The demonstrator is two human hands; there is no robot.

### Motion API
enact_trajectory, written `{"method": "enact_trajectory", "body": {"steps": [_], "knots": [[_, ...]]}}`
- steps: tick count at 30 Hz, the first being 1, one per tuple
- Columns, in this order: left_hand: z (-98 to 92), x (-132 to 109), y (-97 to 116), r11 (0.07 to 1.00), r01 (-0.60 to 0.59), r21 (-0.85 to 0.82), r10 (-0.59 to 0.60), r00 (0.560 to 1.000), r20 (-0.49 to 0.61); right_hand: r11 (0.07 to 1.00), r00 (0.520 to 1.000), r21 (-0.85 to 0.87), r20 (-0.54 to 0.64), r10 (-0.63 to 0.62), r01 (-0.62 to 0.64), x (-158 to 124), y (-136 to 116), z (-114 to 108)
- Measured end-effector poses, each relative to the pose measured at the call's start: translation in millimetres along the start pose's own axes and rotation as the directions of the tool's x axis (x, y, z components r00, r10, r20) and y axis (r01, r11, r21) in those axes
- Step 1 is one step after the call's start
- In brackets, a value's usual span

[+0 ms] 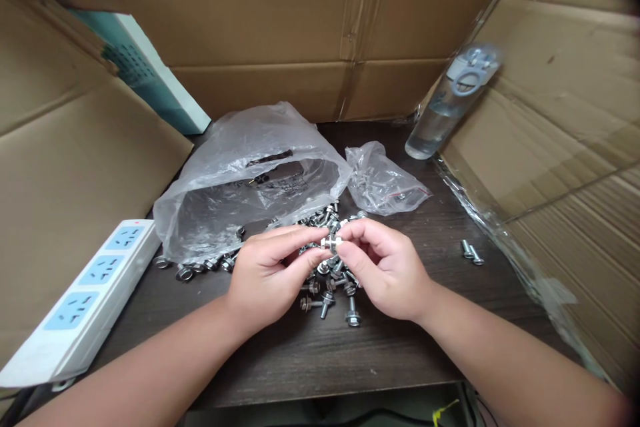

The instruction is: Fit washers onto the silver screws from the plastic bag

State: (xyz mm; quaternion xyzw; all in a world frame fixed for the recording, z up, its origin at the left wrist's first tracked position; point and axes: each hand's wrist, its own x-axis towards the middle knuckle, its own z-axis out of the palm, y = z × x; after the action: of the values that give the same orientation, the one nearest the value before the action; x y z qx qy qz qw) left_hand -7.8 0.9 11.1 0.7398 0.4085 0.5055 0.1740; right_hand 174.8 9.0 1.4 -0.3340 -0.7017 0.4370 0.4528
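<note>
Far left of the grip a power strip lies on the table, and nearer left is a big plastic bag. The left hand and right hand meet fingertip to fingertip, both grips pinched closed on one small bolt just above the pile of bolts. Step looks like fitting a nut or washer on; going on calls for one grip holding firm while the other turns. Bolt: short, silvery, collared, mostly hidden by fingers; right of the grip are a small bag, two loose bolts and a bottle.
</note>
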Motion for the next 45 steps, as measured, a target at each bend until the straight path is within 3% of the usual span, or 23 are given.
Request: {"method": "enact_trajectory", "body": {"steps": [3, 7, 12, 15, 23, 27, 33, 38, 40, 45], "knots": [[0.2, 1, 1, 1.000, -0.017, 0.010, 0.017, 1.000, 0.018, 0.990, 0.997, -0.113, -0.006, -0.083, 0.081, 0, 2, -1], [0.9, 0, -1, 0.992, -0.121, 0.043, 0.120, 0.993, 0.012, 0.986, 0.998, -0.150, -0.005, -0.067, 0.066, 1, 0, -1], [1.0, -1, -3, 0.983, -0.171, 0.073, 0.170, 0.985, 0.016, 0.995, 0.995, -0.003, 0.002, 0.104, -0.104, 2, 2, -1], [0.6, -1, -2, 0.986, -0.145, 0.079, 0.145, 0.989, 0.006, 0.988, 0.991, 0.084, -0.016, 0.133, -0.132, 2, 6, -3], [-1.3, 0, -1, 0.999, -0.023, 0.042, 0.024, 1.000, -0.008, 0.991, 0.994, -0.075, -0.007, -0.108, 0.107, -2, 4, -6], [-0.6, 0, -1, 0.999, -0.003, 0.041, 0.003, 1.000, 0.004, 0.990, 0.993, -0.086, -0.019, -0.114, 0.112, -2, 5, -5], [0.2, -2, -4, 0.980, -0.191, 0.047, 0.191, 0.982, 0.006, 0.998, 1.000, 0.063, -0.029, 0.003, -0.001, 0, 0, -2], [-1.7, -3, -5, 0.952, -0.302, 0.055, 0.301, 0.953, 0.017, 0.948, 0.982, 0.257, 0.068, 0.177, -0.189, 2, -6, -5], [-2.2, -3, -5, 0.945, -0.325, 0.042, 0.324, 0.945, 0.037, 0.881, 0.952, 0.362, 0.149, 0.269, -0.305, 4, -5, -6], [-1.7, -2, -4, 0.935, -0.355, 0.021, 0.352, 0.933, 0.071, 0.609, 0.830, 0.566, 0.327, 0.452, -0.555, 6, -2, -5]]}}
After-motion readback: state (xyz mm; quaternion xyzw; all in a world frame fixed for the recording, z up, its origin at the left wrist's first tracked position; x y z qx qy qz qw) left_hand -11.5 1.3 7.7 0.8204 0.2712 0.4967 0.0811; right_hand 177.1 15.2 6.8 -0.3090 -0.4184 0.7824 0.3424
